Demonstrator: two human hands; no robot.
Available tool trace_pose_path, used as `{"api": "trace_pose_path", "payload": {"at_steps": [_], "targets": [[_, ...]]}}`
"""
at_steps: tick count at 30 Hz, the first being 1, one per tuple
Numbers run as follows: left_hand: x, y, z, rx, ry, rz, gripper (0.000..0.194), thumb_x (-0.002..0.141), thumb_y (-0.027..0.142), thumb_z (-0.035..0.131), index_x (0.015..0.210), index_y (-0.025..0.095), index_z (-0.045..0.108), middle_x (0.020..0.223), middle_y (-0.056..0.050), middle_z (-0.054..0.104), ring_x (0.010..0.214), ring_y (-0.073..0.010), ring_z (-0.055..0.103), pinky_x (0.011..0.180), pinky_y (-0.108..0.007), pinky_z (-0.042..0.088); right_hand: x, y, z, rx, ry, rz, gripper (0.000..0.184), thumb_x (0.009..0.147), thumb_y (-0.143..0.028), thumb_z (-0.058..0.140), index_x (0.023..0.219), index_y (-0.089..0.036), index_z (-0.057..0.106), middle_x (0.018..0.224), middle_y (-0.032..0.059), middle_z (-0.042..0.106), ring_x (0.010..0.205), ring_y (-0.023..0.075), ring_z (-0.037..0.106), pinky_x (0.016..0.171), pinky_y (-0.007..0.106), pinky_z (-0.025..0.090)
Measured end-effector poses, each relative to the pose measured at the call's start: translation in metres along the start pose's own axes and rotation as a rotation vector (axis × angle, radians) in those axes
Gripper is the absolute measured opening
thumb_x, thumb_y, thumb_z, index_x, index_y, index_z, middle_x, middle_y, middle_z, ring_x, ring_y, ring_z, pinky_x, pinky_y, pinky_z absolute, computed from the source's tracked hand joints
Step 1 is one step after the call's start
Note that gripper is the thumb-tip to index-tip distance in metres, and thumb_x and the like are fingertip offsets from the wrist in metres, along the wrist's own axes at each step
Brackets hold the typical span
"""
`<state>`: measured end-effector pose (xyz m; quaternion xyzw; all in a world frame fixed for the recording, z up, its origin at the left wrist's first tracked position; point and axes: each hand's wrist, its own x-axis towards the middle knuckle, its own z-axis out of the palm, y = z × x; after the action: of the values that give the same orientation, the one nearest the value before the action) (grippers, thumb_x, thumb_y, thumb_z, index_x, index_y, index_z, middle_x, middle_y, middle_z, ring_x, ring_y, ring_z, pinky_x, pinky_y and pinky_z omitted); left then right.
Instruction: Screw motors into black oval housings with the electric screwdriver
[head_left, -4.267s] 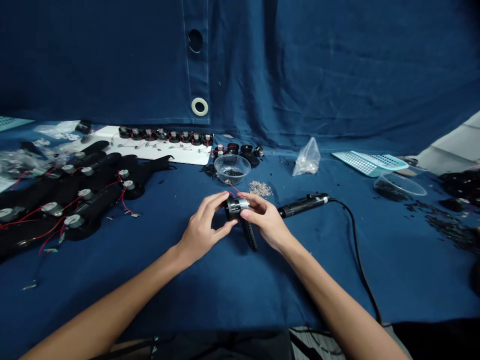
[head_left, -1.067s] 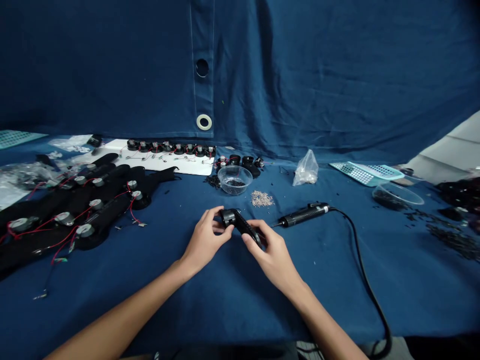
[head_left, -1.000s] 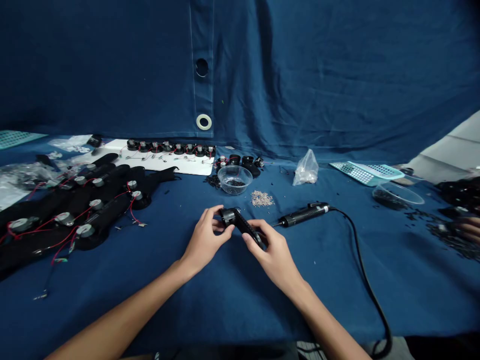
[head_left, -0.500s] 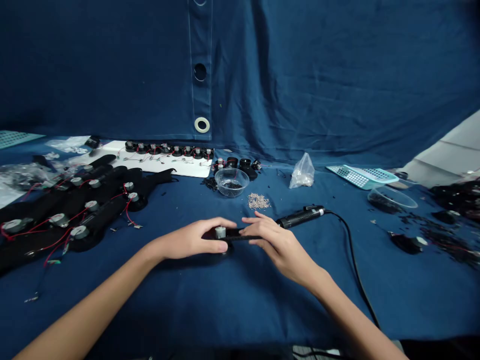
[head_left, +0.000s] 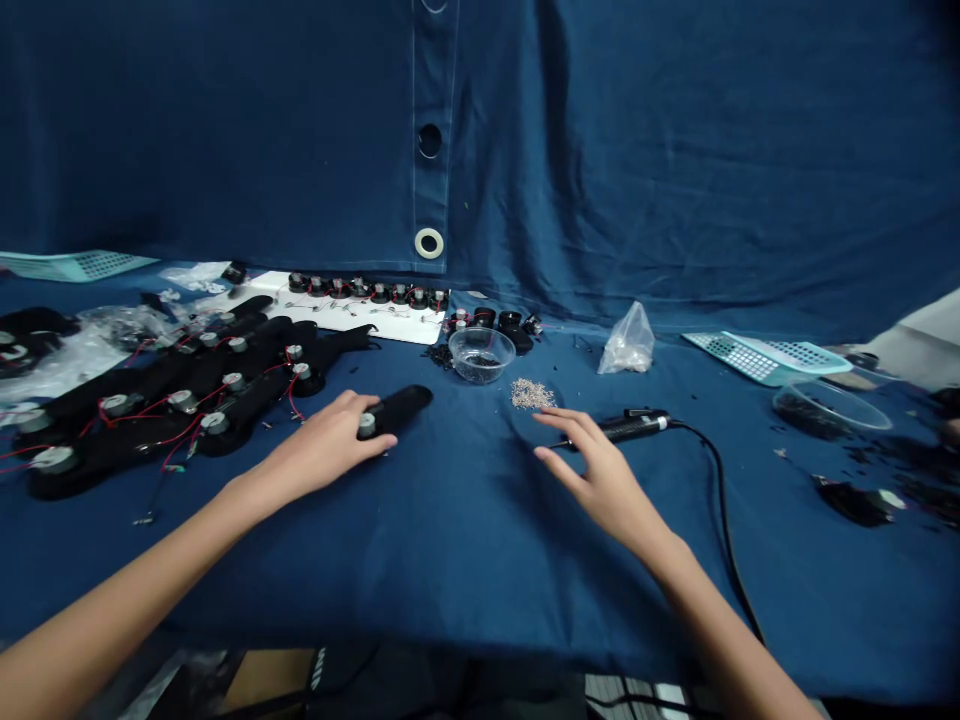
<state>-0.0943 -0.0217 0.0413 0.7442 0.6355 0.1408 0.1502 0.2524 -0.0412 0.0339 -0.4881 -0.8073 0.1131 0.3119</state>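
My left hand grips a long black plastic housing by its wide end, fingers and thumb on either side of a round silver motor. The housing lies on or just above the blue cloth. My right hand hovers with fingers apart and nothing in them. Just behind it lies a black electric screwdriver, its bit end partly hidden by the fingers. Near the right fingertips is a pile of small screws.
Several similar housings with motors and red wires lie at left. A white board bears a row of motor parts. Behind the screws stand a clear bowl and a plastic bag. The screwdriver's cable trails toward the front edge.
My left hand has carried the black housing leftward toward the others. My right hand has come off the housing and moved right, its fingers spreading. The camera view has shifted slightly.
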Motion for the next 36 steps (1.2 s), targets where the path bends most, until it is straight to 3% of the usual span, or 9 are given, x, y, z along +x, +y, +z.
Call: {"api": "trace_pose_path", "payload": {"at_steps": [5, 12, 15, 21, 28, 32, 36], "targets": [[0.027, -0.039, 0.029, 0.038, 0.218, -0.124, 0.069, 0.083, 0.058, 0.053, 0.133, 0.011, 0.047, 0.121, -0.016, 0.053, 0.108, -0.0317, 0.058, 0.091, -0.040, 0.046, -0.016, 0.049, -0.022, 0.023, 0.158, 0.162, 0.028, 0.091, -0.041, 0.053, 0.112, -0.025, 0.060, 0.118, 0.0040, 0.059, 0.104, 0.0193, 0.060, 0.094, 0.037, 0.048], [0.070, -0.041, 0.031, 0.159, 0.416, -0.079, 0.065, 0.086, 0.051, 0.054, 0.134, 0.008, 0.043, 0.122, -0.017, 0.052, 0.113, -0.0295, 0.055, 0.096, -0.037, 0.043, -0.036, 0.075, -0.041, 0.049, 0.251, 0.278, 0.031, 0.089, -0.046, 0.053, 0.107, -0.023, 0.063, 0.111, 0.0053, 0.062, 0.104, 0.0208, 0.060, 0.092, 0.036, 0.049], [0.083, -0.041, 0.031, 0.293, 0.401, -0.051, 0.064, 0.087, 0.051, 0.055, 0.130, 0.005, 0.046, 0.116, -0.018, 0.056, 0.107, -0.0288, 0.057, 0.091, -0.034, 0.045, -0.043, 0.084, -0.040, 0.000, 0.262, 0.319, 0.032, 0.089, -0.047, 0.053, 0.106, -0.022, 0.063, 0.109, 0.0053, 0.063, 0.100, 0.0205, 0.061, 0.091, 0.036, 0.049], [0.093, -0.052, 0.035, 0.454, 0.389, -0.100, 0.057, 0.090, 0.052, 0.047, 0.117, 0.003, 0.055, 0.104, -0.024, 0.060, 0.099, -0.0381, 0.055, 0.083, -0.044, 0.040, -0.054, 0.104, -0.037, -0.187, 0.291, 0.369, 0.032, 0.088, -0.047, 0.049, 0.106, -0.023, 0.062, 0.107, 0.0044, 0.062, 0.095, 0.0205, 0.062, 0.089, 0.036, 0.047], [0.091, -0.064, 0.030, 0.538, 0.415, -0.126, 0.055, 0.092, 0.053, 0.040, 0.110, 0.004, 0.058, 0.103, -0.026, 0.060, 0.101, -0.0399, 0.052, 0.084, -0.044, 0.034, -0.057, 0.123, -0.063, -0.430, 0.395, 0.446, 0.038, 0.084, -0.048, 0.046, 0.103, -0.020, 0.065, 0.103, 0.0085, 0.061, 0.096, 0.0255, 0.059, 0.090, 0.039, 0.046], [0.092, -0.063, 0.031, 0.544, 0.408, -0.146, 0.053, 0.092, 0.050, 0.039, 0.111, 0.005, 0.058, 0.105, -0.025, 0.060, 0.101, -0.0384, 0.052, 0.084, -0.043, 0.034, -0.057, 0.133, -0.067, -0.419, 0.422, 0.542, 0.041, 0.081, -0.048, 0.046, 0.101, -0.020, 0.067, 0.099, 0.0090, 0.062, 0.089, 0.0256, 0.060, 0.085, 0.040, 0.048], [0.093, -0.063, 0.031, 0.544, 0.395, -0.168, 0.051, 0.090, 0.048, 0.039, 0.112, 0.007, 0.059, 0.104, -0.022, 0.061, 0.099, -0.0373, 0.053, 0.083, -0.044, 0.036, -0.057, 0.130, -0.057, -0.353, 0.446, 0.556, 0.041, 0.081, -0.049, 0.045, 0.100, -0.019, 0.066, 0.101, 0.0090, 0.062, 0.087, 0.0246, 0.060, 0.084, 0.040, 0.048]]}}
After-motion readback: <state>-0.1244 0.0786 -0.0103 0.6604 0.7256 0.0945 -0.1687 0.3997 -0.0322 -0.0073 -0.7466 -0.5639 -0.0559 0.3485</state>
